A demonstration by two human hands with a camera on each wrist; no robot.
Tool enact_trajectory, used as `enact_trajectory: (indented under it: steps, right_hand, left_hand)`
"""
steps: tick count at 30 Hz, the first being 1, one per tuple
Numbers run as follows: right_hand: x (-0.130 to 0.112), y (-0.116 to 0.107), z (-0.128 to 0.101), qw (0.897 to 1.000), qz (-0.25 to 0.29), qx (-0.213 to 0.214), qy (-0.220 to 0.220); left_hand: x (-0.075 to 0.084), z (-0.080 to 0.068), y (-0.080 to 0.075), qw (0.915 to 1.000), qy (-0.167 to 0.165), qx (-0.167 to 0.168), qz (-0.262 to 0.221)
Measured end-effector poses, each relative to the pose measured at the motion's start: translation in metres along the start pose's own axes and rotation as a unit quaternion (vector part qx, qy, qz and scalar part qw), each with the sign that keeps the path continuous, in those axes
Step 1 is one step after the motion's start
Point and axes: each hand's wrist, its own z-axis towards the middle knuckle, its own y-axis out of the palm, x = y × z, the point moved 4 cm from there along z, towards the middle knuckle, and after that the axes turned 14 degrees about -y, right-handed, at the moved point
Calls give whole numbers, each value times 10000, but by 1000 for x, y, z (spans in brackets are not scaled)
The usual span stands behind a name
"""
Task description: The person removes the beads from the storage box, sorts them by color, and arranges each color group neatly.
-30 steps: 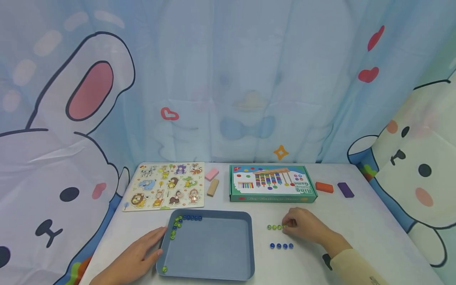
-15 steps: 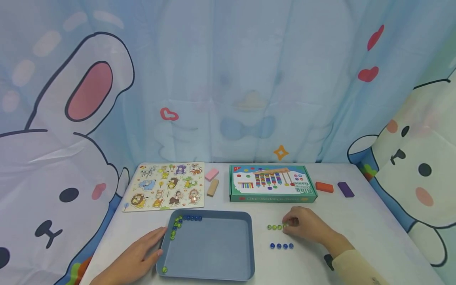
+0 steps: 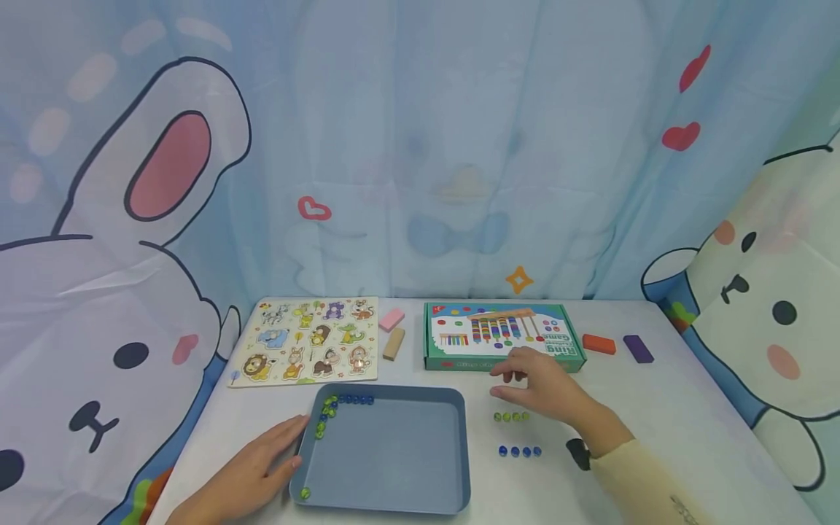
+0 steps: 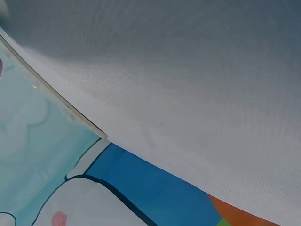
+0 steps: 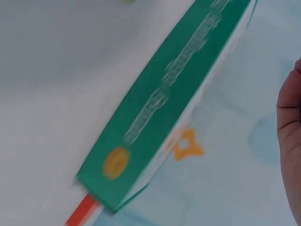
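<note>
Beside the tray's left rim, my left hand (image 3: 252, 470) lies with fingers extended, its fingertips right at the edge. The blue-grey tray (image 3: 394, 507) holds green and blue marbles lined up in its far left corner, and a lone green marble (image 3: 305, 494) sits in the near left corner. My right hand (image 3: 541, 386) is raised over the table between the green marbles and the box, thumb and fingers apart, with nothing seen between them. Under it is a short row of green marbles (image 3: 515, 417); nearer to me lies a row of blue marbles (image 3: 527, 452).
A green game box (image 3: 505, 363) stands at the back, with an orange block (image 3: 599, 344) and a purple block (image 3: 638, 349) to its right. Left of it are a pink block (image 3: 391, 319), a wooden block (image 3: 393, 344) and an animal puzzle board (image 3: 305, 343). A patterned curtain hangs behind.
My right hand has let go of the last green marble at the row's right end and moved up and slightly left, its fingers spreading. My left hand stays by the tray.
</note>
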Motion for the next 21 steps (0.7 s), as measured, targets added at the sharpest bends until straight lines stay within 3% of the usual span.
enact_trajectory:
  steps: [6,11,21]
  right_hand:
    - [-52,28,44,9955,420,-274,-806]
    - [-97,55,78,9864,350,-641,-1474]
    - [-159,118,117,9491,-42,-1253,-2890]
  left_hand:
    - [-1,1,-1,10000,6,-49,-42]
    - [2,-1,-3,9999,46,-77,-90]
    - [2,-2,-2,9999,150,52,-48]
